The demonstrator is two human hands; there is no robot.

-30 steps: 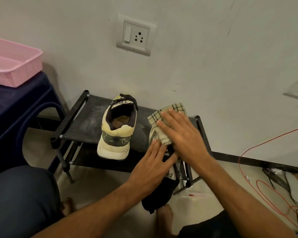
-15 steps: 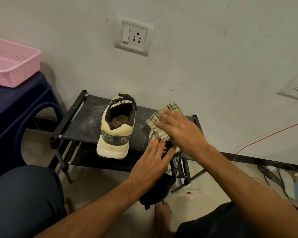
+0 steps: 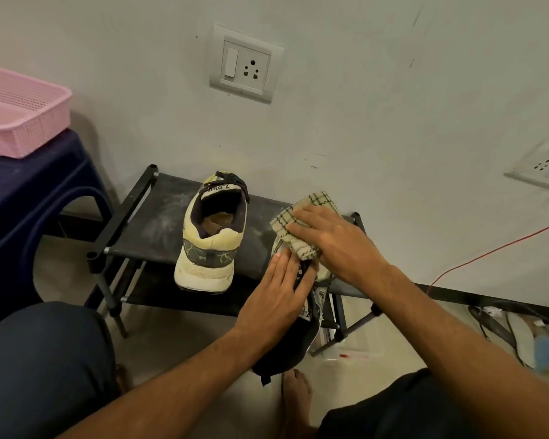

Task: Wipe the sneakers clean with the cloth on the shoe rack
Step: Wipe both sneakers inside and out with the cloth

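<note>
Sneaker [image 3: 314, 299] at centre right, on the edge of the shoe rack [image 3: 146, 229], under wiping: right hand [image 3: 333, 242] presses the cloth [image 3: 301, 217] on it, fingers straight; left hand [image 3: 279, 293] steadies it, fingers flat. The second sneaker [image 3: 208, 236], mid-frame, apparently awaits cleaning.

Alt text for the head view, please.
The right hand presses a cream checked cloth onto a half-hidden sneaker at the right end of a black metal shoe rack, while the left hand rests flat on that sneaker. A second cream sneaker stands on the rack, heel toward the camera.
</note>
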